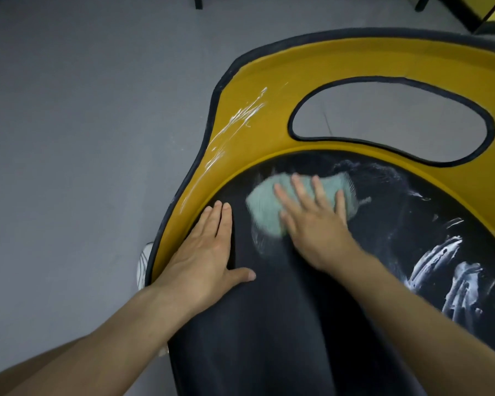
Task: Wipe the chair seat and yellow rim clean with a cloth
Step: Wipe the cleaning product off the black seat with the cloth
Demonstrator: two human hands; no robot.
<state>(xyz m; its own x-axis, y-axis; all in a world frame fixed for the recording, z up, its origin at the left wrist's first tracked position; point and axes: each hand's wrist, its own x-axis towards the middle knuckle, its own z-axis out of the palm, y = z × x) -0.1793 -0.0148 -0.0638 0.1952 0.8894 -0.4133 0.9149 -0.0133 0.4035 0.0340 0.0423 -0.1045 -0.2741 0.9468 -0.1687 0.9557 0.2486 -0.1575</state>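
Observation:
The black chair seat [283, 310] fills the lower right, curved round by a yellow rim [249, 138] with a black edge and an oval opening. A pale green cloth [265, 204] lies on the seat near the rim, blurred. My right hand [312, 221] presses flat on the cloth with its fingers spread. My left hand [206, 252] rests flat on the seat's left side, fingers straight, next to the rim. White smears [452, 270] streak the seat at the right, and more white streaks [235, 127] mark the rim's left part.
Grey floor [83, 138] spreads to the left and shows through the rim's opening [383, 112]. A white shoe [143, 264] peeks out beside the chair's left edge. Dark furniture legs [198, 2] and a yellow-and-black object [480, 12] stand at the top.

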